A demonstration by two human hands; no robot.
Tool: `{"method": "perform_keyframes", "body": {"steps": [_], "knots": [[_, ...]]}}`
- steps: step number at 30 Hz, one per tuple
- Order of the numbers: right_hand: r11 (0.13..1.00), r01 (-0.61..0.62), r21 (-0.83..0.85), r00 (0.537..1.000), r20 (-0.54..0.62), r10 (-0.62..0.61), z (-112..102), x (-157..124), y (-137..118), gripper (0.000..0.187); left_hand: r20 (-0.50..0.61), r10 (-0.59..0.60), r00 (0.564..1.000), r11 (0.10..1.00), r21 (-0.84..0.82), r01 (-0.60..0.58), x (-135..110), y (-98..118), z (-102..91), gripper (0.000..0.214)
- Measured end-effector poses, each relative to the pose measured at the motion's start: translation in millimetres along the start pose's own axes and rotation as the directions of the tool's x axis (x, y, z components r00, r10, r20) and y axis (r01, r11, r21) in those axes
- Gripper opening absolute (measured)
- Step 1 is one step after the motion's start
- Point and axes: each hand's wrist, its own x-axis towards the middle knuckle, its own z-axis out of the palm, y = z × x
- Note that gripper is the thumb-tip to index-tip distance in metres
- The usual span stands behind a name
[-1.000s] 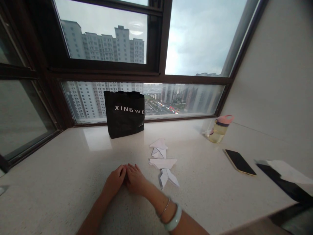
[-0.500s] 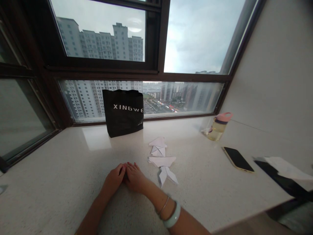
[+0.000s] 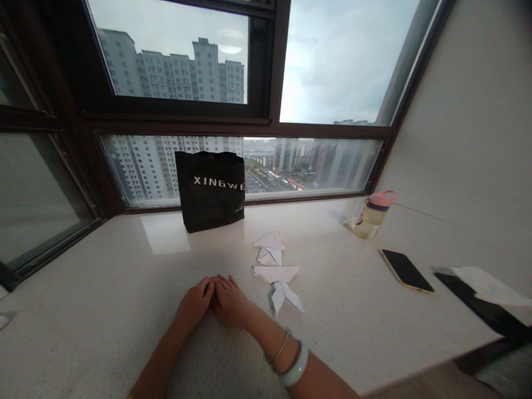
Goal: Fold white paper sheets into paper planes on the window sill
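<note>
Both hands rest together on the white speckled countertop (image 3: 103, 310), their fingertips meeting. My left hand (image 3: 196, 299) is closed with its fingers curled, and whether anything lies under them is hidden. Over its fingertips lie the outstretched fingers of my right hand (image 3: 229, 302); no object shows in them. A silver bracelet (image 3: 281, 349) and a pale green bangle (image 3: 296, 366) circle the right wrist. Just right of the hands is a column of folded white paper pieces: a triangular top (image 3: 269, 240), a small square (image 3: 270, 256), a wide boat-like strip (image 3: 276, 274) and a two-legged piece (image 3: 285, 298).
A black bag (image 3: 211, 197) with white lettering stands by the window. Toward the right are a pink-lidded water bottle (image 3: 371, 219), a phone (image 3: 406, 270) lying flat, and white paper (image 3: 492, 285) on a dark item near the counter's right edge.
</note>
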Motion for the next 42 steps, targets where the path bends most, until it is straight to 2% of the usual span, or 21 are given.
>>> {"method": "perform_keyframes", "body": {"steps": [29, 42], "knots": [[1.000, -0.016, 0.004, 1.000, 0.025, 0.016, -0.6, 0.6, 0.0, 0.048, 0.003, 0.006, 1.000, 1.000, -0.013, -0.006, 0.6, -1.7, 0.3, 0.028], [1.000, -0.002, -0.014, 1.000, -0.001, 0.002, 2.2, 0.3, 1.0, 0.047, 0.015, 0.011, 1.000, 1.000, 0.025, -0.012, 2.1, -3.5, 1.9, 0.032]]}}
